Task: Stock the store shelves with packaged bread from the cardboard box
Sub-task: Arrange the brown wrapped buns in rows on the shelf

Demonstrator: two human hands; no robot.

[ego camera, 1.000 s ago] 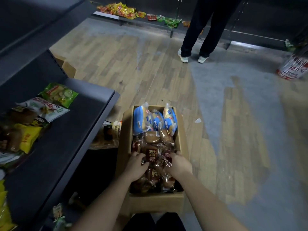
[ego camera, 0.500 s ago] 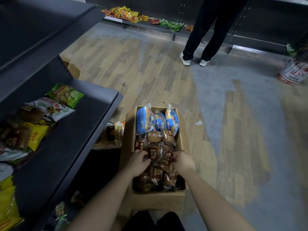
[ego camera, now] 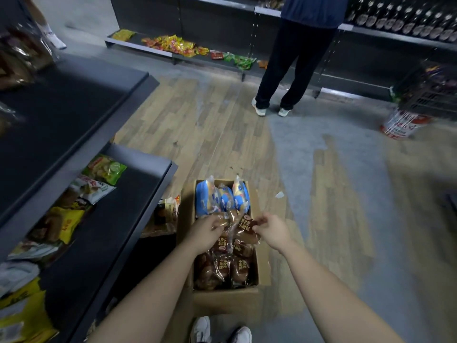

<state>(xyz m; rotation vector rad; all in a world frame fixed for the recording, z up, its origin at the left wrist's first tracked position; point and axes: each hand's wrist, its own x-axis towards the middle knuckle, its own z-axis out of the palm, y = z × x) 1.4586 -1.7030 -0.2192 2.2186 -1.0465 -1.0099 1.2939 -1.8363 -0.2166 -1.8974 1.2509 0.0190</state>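
An open cardboard box (ego camera: pixel 225 298) stands on the floor just in front of my feet. It holds blue bread packs (ego camera: pixel 220 198) at its far end and several brown packs of small breads (ego camera: pixel 228 267) nearer me. Both my hands are above the box's middle. My left hand (ego camera: pixel 205 232) grips the left side of a clear brown bread pack (ego camera: pixel 243 231), and my right hand (ego camera: pixel 270 230) pinches its right edge. The pack is lifted a little above the others.
Dark shelves (ego camera: pixel 103 233) on the left carry snack packs (ego camera: pixel 61 224) along the back. A person (ego camera: pixel 294 60) stands at the far shelving. A red and white bucket (ego camera: pixel 401 123) sits at the right. Wood and grey floor surrounds the box.
The head camera has tilted up, showing more of the far shelves. Both hands have risen from inside the box with a brown bread pack held between them.
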